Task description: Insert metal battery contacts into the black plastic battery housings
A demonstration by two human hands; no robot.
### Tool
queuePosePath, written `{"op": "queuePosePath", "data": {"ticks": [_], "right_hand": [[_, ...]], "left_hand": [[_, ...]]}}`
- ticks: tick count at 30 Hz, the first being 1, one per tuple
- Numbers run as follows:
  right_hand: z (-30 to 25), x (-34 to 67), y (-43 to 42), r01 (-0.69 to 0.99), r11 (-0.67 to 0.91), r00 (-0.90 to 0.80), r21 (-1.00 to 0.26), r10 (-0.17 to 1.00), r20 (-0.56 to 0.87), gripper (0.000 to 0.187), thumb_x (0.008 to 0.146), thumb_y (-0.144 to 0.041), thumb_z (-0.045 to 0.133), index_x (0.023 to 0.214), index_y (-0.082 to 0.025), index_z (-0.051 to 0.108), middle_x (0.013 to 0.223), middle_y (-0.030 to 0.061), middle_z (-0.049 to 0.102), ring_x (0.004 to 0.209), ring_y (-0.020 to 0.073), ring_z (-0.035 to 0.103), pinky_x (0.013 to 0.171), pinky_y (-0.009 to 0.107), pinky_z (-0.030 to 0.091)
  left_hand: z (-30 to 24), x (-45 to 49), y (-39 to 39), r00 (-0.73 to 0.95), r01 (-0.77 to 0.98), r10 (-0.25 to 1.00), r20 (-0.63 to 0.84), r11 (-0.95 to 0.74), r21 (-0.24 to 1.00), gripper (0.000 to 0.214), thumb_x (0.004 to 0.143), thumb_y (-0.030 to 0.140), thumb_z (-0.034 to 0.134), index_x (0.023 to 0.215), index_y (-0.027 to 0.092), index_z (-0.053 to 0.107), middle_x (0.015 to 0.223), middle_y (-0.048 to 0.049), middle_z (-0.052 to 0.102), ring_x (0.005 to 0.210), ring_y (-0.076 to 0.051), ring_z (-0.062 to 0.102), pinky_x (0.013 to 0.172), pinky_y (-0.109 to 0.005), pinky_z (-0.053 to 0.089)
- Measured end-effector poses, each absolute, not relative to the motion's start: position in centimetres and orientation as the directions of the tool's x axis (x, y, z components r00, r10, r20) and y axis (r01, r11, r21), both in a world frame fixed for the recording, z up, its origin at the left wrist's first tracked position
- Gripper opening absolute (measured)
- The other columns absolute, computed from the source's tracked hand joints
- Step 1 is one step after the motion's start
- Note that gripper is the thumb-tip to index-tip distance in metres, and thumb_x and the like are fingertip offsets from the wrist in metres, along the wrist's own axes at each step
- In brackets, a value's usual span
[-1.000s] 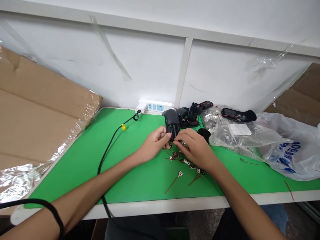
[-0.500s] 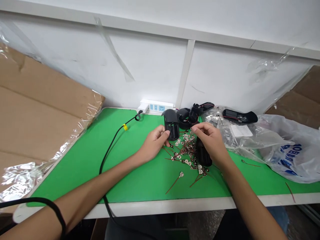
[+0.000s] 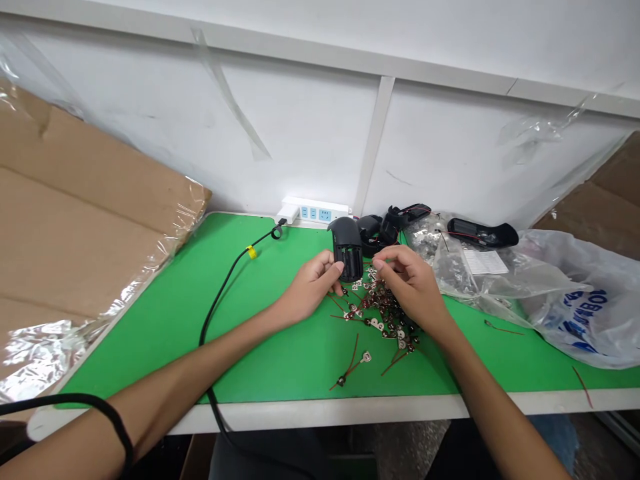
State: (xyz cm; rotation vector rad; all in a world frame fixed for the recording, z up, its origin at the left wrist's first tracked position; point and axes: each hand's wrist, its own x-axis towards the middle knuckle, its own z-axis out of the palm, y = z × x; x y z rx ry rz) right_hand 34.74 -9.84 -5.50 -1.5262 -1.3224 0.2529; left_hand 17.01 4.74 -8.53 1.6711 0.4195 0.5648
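On the green mat [image 3: 280,367], the left hand [image 3: 310,287] is closing around a black plastic housing [image 3: 347,250], and the half-curled right hand [image 3: 410,287] is hovering touching-close over wired metal terminals [image 3: 385,310]; whether it is holding one, cannot tell.

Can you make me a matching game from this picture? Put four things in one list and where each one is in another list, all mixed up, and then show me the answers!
Things:
1. Black plastic housing
2. White power strip
3. Metal tabs with reddish wires
4. Clear plastic bag with blue print

Places:
A. Under the right hand
B. At the right end of the green mat
C. Against the wall, behind the mat
D. In the left hand

Pairs: 1-D, 2-C, 3-A, 4-B
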Motion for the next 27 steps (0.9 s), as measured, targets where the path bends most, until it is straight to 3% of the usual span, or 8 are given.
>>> {"op": "queuePosePath", "data": {"ticks": [7,11,23,27], "right_hand": [[-5.8,32.7,-9.9,0.773,0.304,0.077,-0.556,0.826,0.558,0.014,0.104,-0.022,0.056,0.111,-0.025,0.068,0.108,0.0074,0.071,0.101,0.0224,0.068,0.089,0.039,0.057],[-6.2,32.8,-9.8,0.817,0.330,0.003,-0.473,0.817,0.576,0.018,0.104,-0.017,0.053,0.116,-0.023,0.065,0.115,0.0105,0.067,0.111,0.0238,0.065,0.095,0.041,0.056],[-6.2,33.0,-9.7,0.829,0.342,-0.036,-0.442,0.822,0.568,0.019,0.104,-0.018,0.054,0.116,-0.024,0.069,0.119,0.0086,0.071,0.111,0.0246,0.066,0.098,0.047,0.055],[-6.2,33.1,-9.8,0.843,0.331,-0.038,-0.424,0.822,0.568,0.021,0.104,-0.019,0.055,0.117,-0.025,0.071,0.124,0.0088,0.071,0.112,0.0263,0.065,0.098,0.050,0.055]], "left_hand": [[-8.2,16.8,4.5,0.844,-0.012,0.523,0.117,-0.199,0.980,0.037,0.102,0.058,0.055,0.096,0.021,0.053,0.073,0.0006,0.067,0.069,-0.016,0.066,0.070,-0.028,0.048],[-8.1,16.8,4.5,0.848,-0.009,0.518,0.112,-0.196,0.981,0.037,0.101,0.058,0.056,0.096,0.021,0.053,0.074,0.0002,0.067,0.070,-0.017,0.067,0.071,-0.029,0.048],[-8.0,16.8,4.6,0.861,-0.020,0.502,0.086,-0.135,0.991,0.039,0.099,0.059,0.059,0.095,0.021,0.052,0.075,-0.0002,0.069,0.073,-0.018,0.071,0.070,-0.028,0.051],[-8.0,16.8,4.4,0.871,-0.083,0.483,0.095,-0.045,0.995,0.038,0.094,0.054,0.070,0.099,0.020,0.054,0.080,-0.0001,0.069,0.073,-0.016,0.072,0.071,-0.028,0.053]]}}
